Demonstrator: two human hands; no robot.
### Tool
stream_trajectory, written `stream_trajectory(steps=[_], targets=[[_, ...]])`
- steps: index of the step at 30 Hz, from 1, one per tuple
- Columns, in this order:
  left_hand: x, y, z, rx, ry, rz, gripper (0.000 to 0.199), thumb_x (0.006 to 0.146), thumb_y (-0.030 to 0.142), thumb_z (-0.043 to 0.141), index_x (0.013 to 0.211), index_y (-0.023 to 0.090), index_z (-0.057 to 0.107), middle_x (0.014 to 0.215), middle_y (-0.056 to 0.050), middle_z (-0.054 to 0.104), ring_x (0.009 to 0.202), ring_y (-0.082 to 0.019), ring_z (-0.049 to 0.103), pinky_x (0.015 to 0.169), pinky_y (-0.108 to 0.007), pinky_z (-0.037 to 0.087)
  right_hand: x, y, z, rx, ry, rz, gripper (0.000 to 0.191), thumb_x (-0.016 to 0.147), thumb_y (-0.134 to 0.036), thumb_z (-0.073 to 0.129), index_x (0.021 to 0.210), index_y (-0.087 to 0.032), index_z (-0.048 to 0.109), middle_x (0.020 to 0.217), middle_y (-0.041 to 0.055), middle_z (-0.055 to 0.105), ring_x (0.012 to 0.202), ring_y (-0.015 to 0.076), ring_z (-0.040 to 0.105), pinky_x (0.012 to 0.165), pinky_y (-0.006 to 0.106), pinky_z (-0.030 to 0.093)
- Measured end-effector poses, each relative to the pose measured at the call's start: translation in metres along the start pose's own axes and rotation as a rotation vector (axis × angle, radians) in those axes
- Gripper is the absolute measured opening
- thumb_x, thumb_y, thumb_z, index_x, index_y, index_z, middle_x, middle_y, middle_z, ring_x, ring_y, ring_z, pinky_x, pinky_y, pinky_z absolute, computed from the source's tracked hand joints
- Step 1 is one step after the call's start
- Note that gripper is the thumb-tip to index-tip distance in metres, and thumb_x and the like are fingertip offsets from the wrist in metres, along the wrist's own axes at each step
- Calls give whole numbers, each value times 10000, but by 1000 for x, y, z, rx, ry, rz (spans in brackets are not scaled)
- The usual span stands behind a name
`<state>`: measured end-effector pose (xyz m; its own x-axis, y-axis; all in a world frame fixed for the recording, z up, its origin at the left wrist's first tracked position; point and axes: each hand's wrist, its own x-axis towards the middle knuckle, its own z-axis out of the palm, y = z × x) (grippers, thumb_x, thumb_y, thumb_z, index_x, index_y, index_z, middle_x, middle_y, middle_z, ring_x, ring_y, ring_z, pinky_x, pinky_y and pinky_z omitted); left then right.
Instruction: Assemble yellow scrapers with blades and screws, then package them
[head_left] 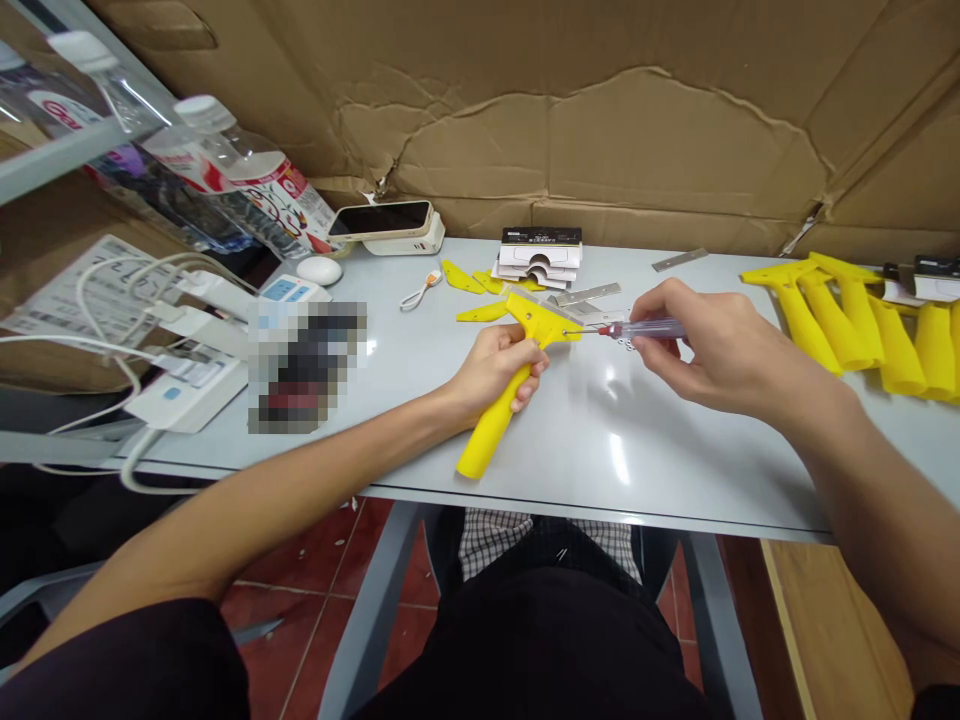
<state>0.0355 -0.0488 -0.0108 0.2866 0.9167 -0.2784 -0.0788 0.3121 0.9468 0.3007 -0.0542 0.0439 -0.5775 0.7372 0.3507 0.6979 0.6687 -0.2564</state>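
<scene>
Head camera view, centre of the frame: a worker's left hand (504, 368) wraps around the yellow scraper (491, 430), fingers curled about the upper grip, as the tool tilts over the worktop (675, 455) with its handle end toward the near edge. Right of centre, the right hand (709, 340) grips a screwdriver (654, 328) by its clear handle, the thin shaft pointing left to a small fastener at the right side of the scraper's head; whether the tip is seated cannot be told. Small metal parts (627, 345) lie beneath the driver, partly hidden by it.

Just behind the scraper's head, loose yellow pieces (459, 278) and metal strips (591, 294) lie scattered near stacked white boxes (541, 258) with a black label on top. Another metal strip (679, 260) rests by itself farther right, near the back edge. At the right of the frame, a row of yellow scrapers (859, 310) lies side by side.

Upper left of centre, a phone (384, 219) rests on a white block (409, 243), with a short white cable (420, 290) below. Farther left are a white rounded object (319, 271), a power strip (187, 400) crowded with plugs, and plastic bottles (281, 195). A pixelated patch covers part of the left side. Brown cardboard (600, 135) lines the back; red floor tiles (289, 635) show at lower left.
</scene>
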Motion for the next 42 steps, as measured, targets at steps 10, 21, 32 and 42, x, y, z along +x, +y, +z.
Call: stream_trajectory(steps=[10,21,32,42], targets=[[1,-2,-1,13,-5,2,145,675,240,683,712,200,549,520,41,552,351,-75,456,300,-210,335,0,0,0,-115,20,34,309,982,-404,595,1188,-182,659,733,54,736,546,231,593,610,371,383],[0,0,-1,14,-8,-2,149,674,243,683,712,204,545,517,41,551,349,-75,451,308,-213,333,0,4,2,-142,16,29,252,1054,-425,527,1114,-238,685,786,56,760,639,245,657,621,367,397],[0,1,0,6,-1,-11,139,683,238,678,692,209,542,506,38,533,350,-75,447,305,-210,318,-1,0,1,-27,-17,-2,215,1006,-319,585,1185,-226,657,845,46,793,657,235,686,634,351,451],[-1,1,0,8,-5,-2,141,672,233,681,677,204,544,500,32,540,354,-75,451,304,-207,320,0,-3,1,-54,-4,14,293,961,-364,606,1189,-190,665,766,49,752,577,220,613,578,342,383]])
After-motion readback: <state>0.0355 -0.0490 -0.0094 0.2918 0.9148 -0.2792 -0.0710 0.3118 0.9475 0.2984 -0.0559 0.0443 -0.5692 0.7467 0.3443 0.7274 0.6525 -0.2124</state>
